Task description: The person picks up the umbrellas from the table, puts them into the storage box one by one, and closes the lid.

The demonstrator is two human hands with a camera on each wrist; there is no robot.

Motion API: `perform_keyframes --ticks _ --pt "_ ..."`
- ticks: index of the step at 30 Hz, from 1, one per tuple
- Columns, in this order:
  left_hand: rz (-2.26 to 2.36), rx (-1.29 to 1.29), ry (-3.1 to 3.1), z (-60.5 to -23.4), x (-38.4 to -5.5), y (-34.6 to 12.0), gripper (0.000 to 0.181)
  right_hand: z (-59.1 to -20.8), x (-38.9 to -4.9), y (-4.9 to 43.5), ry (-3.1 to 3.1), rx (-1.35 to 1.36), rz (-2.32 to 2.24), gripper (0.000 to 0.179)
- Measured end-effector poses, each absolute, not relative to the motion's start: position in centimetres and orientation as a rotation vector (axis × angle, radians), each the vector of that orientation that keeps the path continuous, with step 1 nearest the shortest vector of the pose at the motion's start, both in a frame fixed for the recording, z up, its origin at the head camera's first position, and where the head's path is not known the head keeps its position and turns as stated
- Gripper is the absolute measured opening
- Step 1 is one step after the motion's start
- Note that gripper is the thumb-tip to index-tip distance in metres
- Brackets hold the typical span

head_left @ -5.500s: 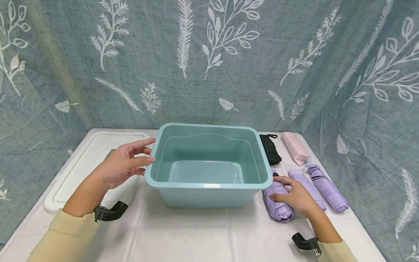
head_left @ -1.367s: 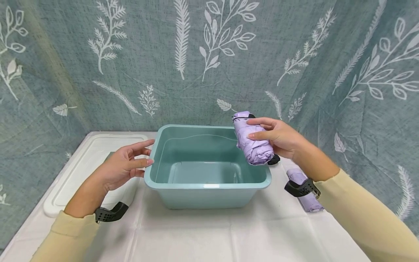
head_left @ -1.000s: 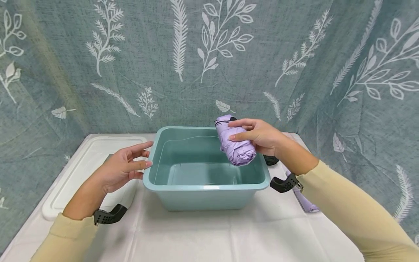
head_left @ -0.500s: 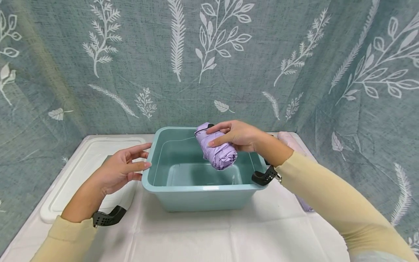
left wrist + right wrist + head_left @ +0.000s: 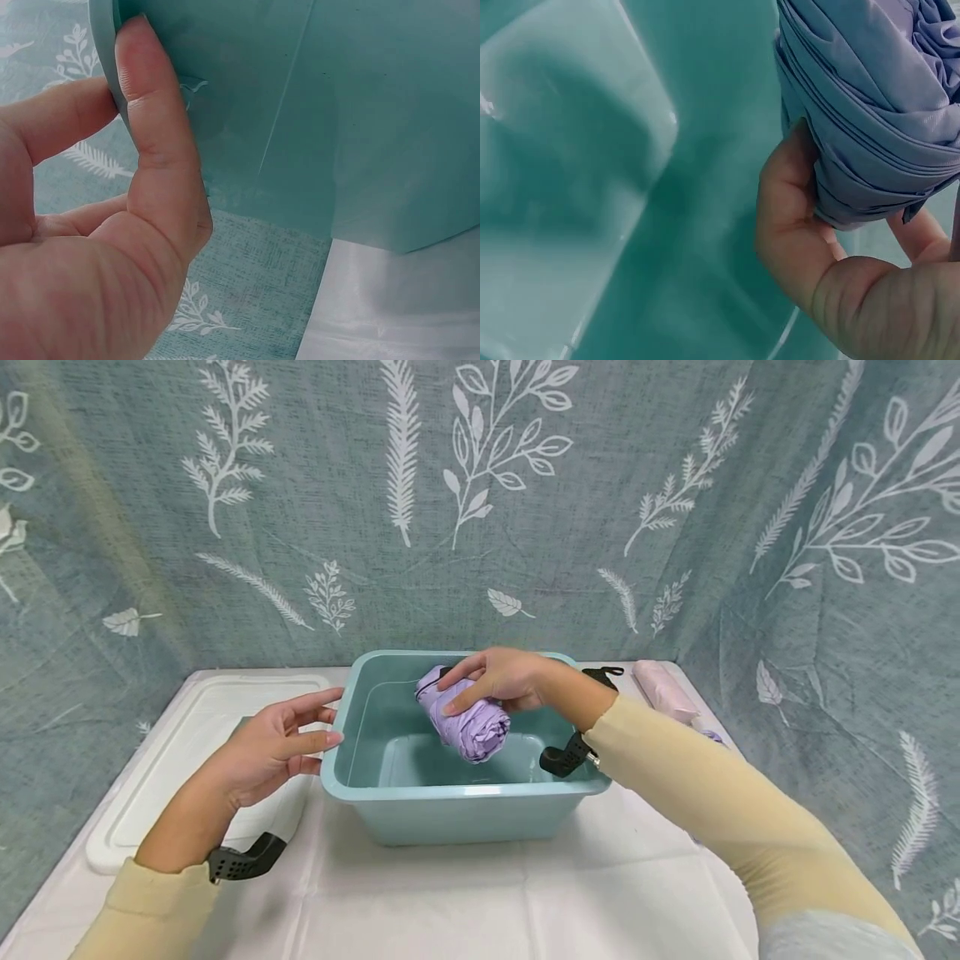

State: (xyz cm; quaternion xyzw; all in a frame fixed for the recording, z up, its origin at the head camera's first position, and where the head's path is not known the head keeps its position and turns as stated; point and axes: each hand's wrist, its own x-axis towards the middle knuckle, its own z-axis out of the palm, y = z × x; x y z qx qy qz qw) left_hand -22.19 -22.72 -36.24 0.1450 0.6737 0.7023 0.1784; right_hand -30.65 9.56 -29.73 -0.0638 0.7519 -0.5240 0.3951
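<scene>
My right hand grips a light purple folding umbrella, rolled up with crinkled fabric and a dark end. It is inside the mouth of a teal plastic tub, tilted and apparently above the floor. In the right wrist view, the thumb and fingers wrap one side of the umbrella. My left hand touches the tub's left rim with thumb and fingertips, its fingers relaxed. The left wrist view has the thumb and a finger against the tub's rim.
A white lid lies left of the tub, partly under my left arm. Behind my right arm are a black pouch-like item with a loop and a pink rolled item. My sleeve hides most of a purple item. Patterned curtains enclose the white table.
My right hand took up the purple umbrella from the table right of the tub. It carried it left over the tub, then lowered it into the opening. The left hand stays at the rim.
</scene>
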Motion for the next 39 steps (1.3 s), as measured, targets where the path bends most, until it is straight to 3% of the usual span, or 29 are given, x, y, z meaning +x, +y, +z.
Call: perform_keyframes --ticks 17,39 --pt "2.015 0.454 1.881 -36.5 -22.1 -22.8 0.072 -31.7 -31.7 5.9 1.921 -0.248 -1.051 0.047" --pt "2.008 0.46 1.9 -36.7 -22.1 -22.7 0.075 -36.0 -32.7 2.8 1.852 -0.168 -0.946 0.039"
